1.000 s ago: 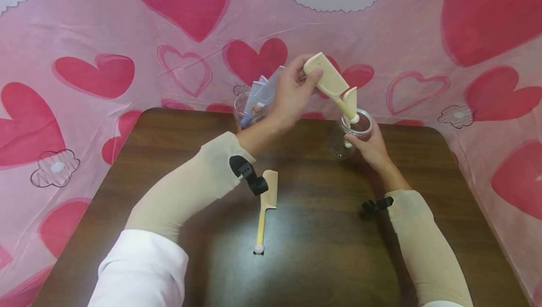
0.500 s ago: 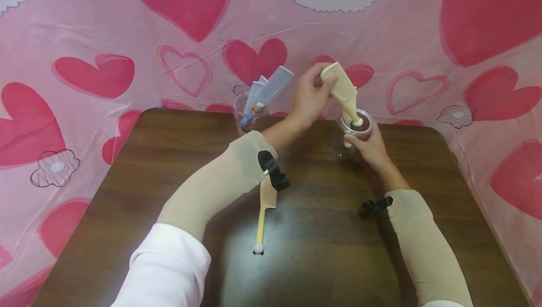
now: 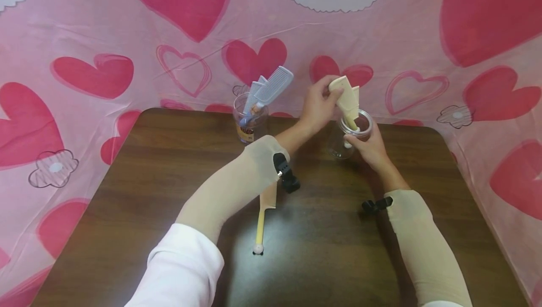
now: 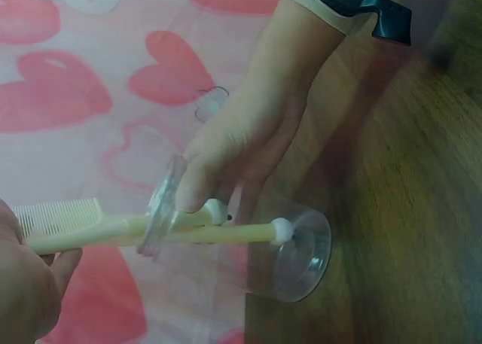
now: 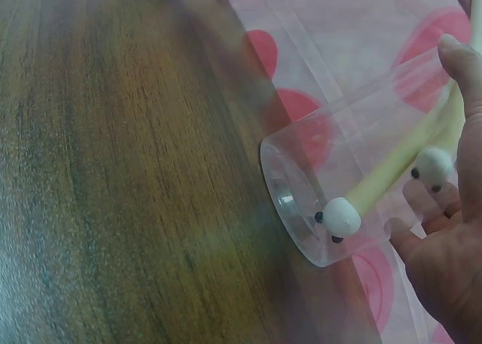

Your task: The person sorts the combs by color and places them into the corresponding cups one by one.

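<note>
My left hand (image 3: 318, 104) pinches a pale yellow comb (image 3: 344, 94) by its wide toothed head, handle pointing down through the mouth of a clear jar (image 3: 338, 143). The jar is tilted, and my right hand (image 3: 373, 148) grips it near the rim. A second pale yellow comb (image 3: 356, 92) leans in the same jar, partly behind the first. Through the jar wall, the right wrist view shows two white animal-head handle ends: one white ball (image 5: 341, 217) low near the jar's base, the other white ball (image 5: 434, 168) higher up.
Another yellow-handled comb (image 3: 260, 227) lies on the brown table (image 3: 330, 250), its head partly covered by my left forearm. At the back left stands a second clear jar (image 3: 245, 134) with several blue combs (image 3: 275, 85). A pink heart-printed cloth (image 3: 190, 25) hangs behind the table.
My left hand has moved right and down, taking the comb's handle end from above the rim into the jar. My right hand and the jar stay where they were.
</note>
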The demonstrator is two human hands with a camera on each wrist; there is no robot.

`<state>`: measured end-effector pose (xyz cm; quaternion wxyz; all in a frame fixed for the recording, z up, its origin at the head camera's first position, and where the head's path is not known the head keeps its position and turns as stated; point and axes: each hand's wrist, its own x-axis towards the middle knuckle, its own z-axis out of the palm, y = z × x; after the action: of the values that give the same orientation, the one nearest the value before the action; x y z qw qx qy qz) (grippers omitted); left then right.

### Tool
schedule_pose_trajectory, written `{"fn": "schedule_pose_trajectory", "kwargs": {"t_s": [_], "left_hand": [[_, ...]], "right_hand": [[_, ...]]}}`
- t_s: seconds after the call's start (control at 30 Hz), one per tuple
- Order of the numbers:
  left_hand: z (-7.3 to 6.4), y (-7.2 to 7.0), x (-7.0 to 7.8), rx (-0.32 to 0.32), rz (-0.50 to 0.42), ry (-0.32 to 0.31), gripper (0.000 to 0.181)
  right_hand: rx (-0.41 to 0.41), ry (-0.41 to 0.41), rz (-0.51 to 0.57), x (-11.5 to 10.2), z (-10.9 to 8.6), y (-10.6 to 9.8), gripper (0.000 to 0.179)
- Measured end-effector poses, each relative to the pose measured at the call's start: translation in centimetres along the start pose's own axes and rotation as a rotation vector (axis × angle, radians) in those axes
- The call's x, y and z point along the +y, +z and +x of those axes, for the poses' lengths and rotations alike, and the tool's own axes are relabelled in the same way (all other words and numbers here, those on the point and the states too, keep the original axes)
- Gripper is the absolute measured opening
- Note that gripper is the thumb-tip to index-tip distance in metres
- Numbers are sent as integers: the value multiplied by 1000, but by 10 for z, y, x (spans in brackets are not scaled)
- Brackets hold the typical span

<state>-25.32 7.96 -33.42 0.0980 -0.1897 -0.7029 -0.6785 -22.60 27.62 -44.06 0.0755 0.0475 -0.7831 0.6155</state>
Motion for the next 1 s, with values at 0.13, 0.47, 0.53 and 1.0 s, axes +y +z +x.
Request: {"fn": "schedule_pose_trajectory", "kwargs": {"t_s": [0.13, 0.47, 0.53, 1.0], "left_hand": [[-2, 5, -5, -28, 14, -20, 24], [1, 12, -16, -49, 15, -20, 26], [0, 11, -17, -49, -1, -32, 26], [-3, 5, -21, -31, 11, -70, 27]], "right_hand": [[4, 2, -13, 4, 1, 0, 81], [-4, -40, 131, 5, 1, 3, 76], [-6, -40, 138, 5, 2, 3, 76], [-22, -15, 103, 7, 3, 0, 80]]}}
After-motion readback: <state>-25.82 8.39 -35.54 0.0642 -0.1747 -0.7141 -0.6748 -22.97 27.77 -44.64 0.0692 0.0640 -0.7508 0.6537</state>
